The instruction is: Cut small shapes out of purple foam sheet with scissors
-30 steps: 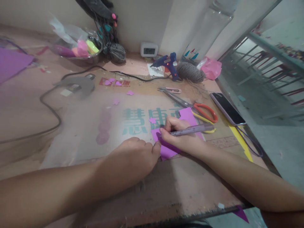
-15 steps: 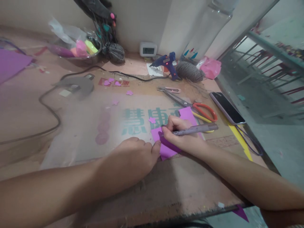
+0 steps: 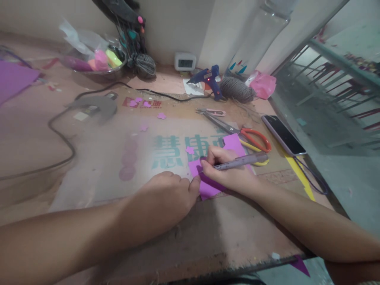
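My right hand (image 3: 227, 165) grips a greyish pen (image 3: 242, 160), its tip end down over a purple craft sheet (image 3: 234, 143). The sheet lies on printed cardboard and has a notched upper edge; its middle is covered by that hand. My left hand (image 3: 169, 196) is closed, its thumb pressing the sheet's left edge while the other fingers curl under, mostly hidden. Just above the sheet rests a small purple flower cutout (image 3: 190, 150). Scissors with orange-red and yellow handles (image 3: 257, 139) lie beyond the right hand, touching or very near the sheet.
Several flower cutouts (image 3: 162, 116) lie farther back. Thread snips (image 3: 215, 113), a blue glue gun (image 3: 209, 81), grey yarn (image 3: 237, 88) and a white digital clock (image 3: 185, 62) are behind. A phone (image 3: 283, 134) lies at right. A metal bowl (image 3: 115, 72) and a black cable (image 3: 63, 136) occupy the left.
My right hand and the pen have shifted slightly left, with the pen's rear end a little lower. My left hand and the sheet look unmoved.
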